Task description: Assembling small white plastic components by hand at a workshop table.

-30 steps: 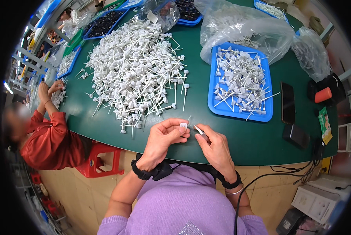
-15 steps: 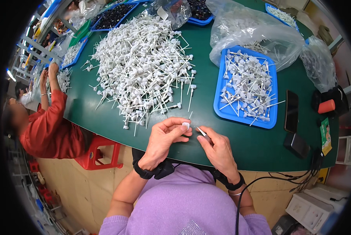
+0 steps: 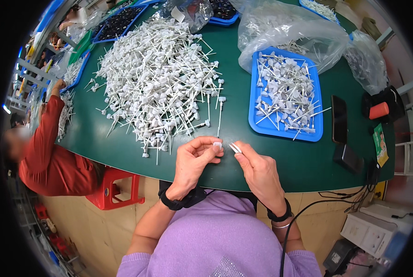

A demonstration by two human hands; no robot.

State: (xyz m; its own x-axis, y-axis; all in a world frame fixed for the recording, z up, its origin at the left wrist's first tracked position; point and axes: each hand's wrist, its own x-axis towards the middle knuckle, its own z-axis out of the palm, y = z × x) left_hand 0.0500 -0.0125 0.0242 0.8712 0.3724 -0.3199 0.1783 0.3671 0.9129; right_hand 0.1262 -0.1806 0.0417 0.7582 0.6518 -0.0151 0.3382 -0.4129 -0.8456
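My left hand (image 3: 194, 159) pinches a small white plastic cap (image 3: 217, 145) between thumb and forefinger, just above the near edge of the green table (image 3: 123, 147). My right hand (image 3: 258, 170) holds a thin white tube (image 3: 234, 147) by its end, its tip pointing at the cap, a small gap apart. Beyond my hands lies a large heap of white cap-and-tube pieces (image 3: 160, 78). To the right of it a blue tray (image 3: 256, 127) holds several more such pieces.
Clear plastic bags (image 3: 285, 25) of parts lie at the back. A dark phone (image 3: 339, 119) and a black box (image 3: 348, 158) lie right of the tray, with an orange-topped device (image 3: 378, 110) beyond. A person in a red sleeve (image 3: 45, 138) works at the left, by a red stool (image 3: 115, 189).
The view has shifted slightly. My hands stay together at the table's near edge, with the cap and tube still held close to each other.
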